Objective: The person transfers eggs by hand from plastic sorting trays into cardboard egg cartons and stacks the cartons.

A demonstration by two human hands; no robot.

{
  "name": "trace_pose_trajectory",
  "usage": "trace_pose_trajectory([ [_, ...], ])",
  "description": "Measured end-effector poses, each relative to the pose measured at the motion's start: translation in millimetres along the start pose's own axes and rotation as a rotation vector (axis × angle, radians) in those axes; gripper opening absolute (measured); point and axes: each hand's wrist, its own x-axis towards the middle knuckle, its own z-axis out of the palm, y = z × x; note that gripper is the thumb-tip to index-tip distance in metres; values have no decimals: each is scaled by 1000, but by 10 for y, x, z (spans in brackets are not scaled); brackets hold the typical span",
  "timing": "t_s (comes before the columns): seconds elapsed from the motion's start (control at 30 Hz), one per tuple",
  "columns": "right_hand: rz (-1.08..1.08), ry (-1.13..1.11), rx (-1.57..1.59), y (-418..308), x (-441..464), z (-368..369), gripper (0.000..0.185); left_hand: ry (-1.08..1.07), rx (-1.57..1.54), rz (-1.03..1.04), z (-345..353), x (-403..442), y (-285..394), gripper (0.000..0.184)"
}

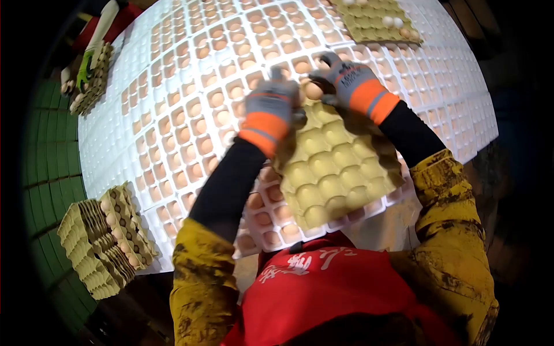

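My right hand (349,83), in a grey and orange glove, has its dark fingertips closed around a brown egg (313,91). This egg is over the top end of a yellowish pulp egg tray (326,164), which lies on the white trays close to my body with its cups looking bare. My left hand (269,106), gloved the same way, is just left of the pulp tray's top end, over white plastic trays (199,95) holding many eggs. Motion blurs its fingers, so their grip and anything in them cannot be made out.
A stack of pulp trays (95,242) with eggs stands at the lower left. Another pulp tray (381,22) with a few eggs lies at the top right. At the upper left, a co-worker's green-gloved hand (86,66) is at more pulp trays (95,81).
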Motion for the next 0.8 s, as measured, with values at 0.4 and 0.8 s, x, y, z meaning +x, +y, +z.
trace_pose_trajectory([
  [0.4,337,117,1082,-600,697,-132,51,568,-663,-400,190,-793,-2403,43],
  [0.8,189,132,285,-2177,3128,542,46,53,-9,-530,155,-24,-3610,53],
])
